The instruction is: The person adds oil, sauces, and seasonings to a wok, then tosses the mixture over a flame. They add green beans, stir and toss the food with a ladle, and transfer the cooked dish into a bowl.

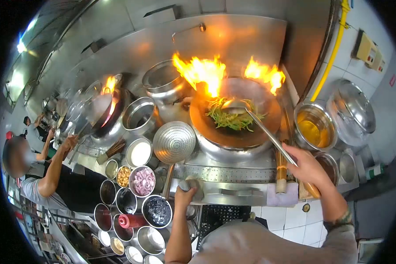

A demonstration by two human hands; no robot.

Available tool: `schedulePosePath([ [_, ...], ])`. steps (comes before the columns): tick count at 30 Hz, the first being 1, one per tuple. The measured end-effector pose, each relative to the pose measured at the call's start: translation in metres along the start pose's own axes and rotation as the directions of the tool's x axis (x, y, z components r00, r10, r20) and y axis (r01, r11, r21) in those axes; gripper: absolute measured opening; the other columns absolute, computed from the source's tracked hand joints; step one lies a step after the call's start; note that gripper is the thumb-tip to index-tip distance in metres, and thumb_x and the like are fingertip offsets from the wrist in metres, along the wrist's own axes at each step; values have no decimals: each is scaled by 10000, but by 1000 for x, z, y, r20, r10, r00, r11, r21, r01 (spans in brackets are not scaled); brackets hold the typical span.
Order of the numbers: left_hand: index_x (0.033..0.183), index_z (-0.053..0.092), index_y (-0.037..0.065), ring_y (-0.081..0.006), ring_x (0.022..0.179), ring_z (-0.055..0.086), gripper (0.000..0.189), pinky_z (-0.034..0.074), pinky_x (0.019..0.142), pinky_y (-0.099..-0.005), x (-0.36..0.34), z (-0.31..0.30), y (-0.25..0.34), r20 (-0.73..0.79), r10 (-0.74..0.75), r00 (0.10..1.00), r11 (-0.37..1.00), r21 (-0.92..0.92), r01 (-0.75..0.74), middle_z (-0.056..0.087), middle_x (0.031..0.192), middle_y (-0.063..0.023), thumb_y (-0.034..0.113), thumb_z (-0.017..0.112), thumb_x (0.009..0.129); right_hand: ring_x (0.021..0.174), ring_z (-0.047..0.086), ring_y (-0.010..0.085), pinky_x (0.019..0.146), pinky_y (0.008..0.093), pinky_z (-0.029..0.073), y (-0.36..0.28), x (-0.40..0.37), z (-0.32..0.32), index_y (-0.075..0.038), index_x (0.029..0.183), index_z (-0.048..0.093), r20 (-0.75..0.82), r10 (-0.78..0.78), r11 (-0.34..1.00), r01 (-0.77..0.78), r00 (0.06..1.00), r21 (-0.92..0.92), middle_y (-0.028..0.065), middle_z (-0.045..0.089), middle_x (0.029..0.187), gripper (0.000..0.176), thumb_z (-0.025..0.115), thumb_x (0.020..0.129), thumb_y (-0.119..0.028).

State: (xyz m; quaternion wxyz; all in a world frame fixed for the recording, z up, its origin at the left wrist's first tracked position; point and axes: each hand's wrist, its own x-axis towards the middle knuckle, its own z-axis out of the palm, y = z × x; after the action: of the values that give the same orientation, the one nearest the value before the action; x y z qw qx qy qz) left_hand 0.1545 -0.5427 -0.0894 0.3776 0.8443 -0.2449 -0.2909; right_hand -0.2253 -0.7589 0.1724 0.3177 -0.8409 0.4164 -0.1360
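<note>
My right hand (310,166) is wrapped round the handle of a long metal ladle (268,132), whose bowl rests among green vegetables (233,119) in a large wok (207,132). Tall flames (207,72) rise at the wok's far side. Below and left of the wok, my left hand (184,196) is closed round a grey cloth-like thing (194,187) at the stove's front edge. A perforated skimmer (174,142) lies just left of the wok, its handle pointing toward me.
Ingredient pots, one with sliced onions (144,181), stand at lower left beside a red bottle (132,221). A co-worker (44,185) handles another flaming wok at left. A pot of yellow liquid (312,127) and a bamboo brush (281,171) are at right.
</note>
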Motion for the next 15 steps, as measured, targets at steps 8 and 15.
schedulePosePath([
  [8,1319,561,23,-305,1137,636,523,523,973,-504,-20,-31,66,347,39,937,501,-818,282,649,1240,-122,320,707,913,1096,621,430,957,457,488,35,100,46,-31,1446,480,-113,-16,972,-11,994,-236,292,636,1176,625,570,828,-49],
  [15,1331,530,174,-305,1170,584,544,488,971,-565,-1,42,189,685,60,726,325,-701,635,602,1276,-108,573,580,965,1020,667,407,886,482,522,6,17,-3,-65,1430,514,46,38,995,-34,998,-91,286,656,1141,616,563,816,-61],
])
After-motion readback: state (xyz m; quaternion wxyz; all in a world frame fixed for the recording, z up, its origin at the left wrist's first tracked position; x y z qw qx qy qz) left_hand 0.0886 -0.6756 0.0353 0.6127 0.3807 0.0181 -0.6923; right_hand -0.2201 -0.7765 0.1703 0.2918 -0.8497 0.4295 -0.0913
